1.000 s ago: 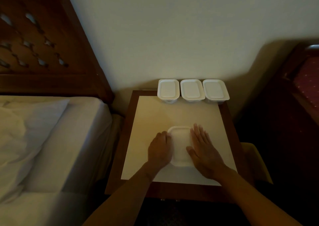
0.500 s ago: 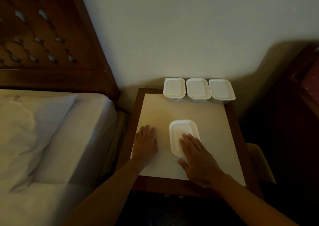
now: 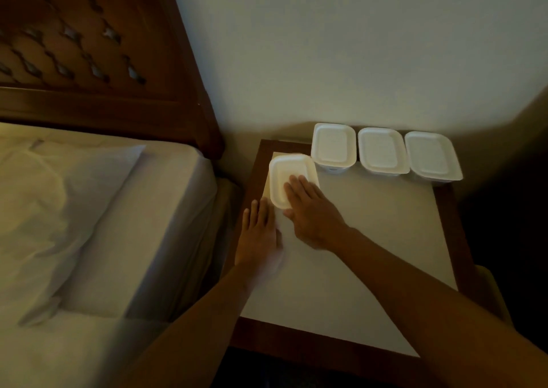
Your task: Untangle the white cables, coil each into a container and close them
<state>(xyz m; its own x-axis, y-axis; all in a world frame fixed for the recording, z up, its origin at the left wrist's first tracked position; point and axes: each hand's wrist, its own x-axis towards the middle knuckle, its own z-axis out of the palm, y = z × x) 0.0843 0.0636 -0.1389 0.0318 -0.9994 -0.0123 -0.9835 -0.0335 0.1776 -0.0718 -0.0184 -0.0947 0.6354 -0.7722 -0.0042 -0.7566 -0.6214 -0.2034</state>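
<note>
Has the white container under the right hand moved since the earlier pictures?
Yes. The container has slid toward the wall and left, now close to the row of three containers; the right hand rests on it.

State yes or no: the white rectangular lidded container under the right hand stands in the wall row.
No, the white container under the right hand sits nearer, left of the three-container row.

One view only, head-worn. Looks forward and steeply down onto the bedside table (image 3: 385,239), close in. From the bottom edge the left hand (image 3: 259,236) and right hand (image 3: 311,212) reach in. At left the bed (image 3: 103,209), above it all the wall (image 3: 326,46). Wide-angle; edges bend.
</note>
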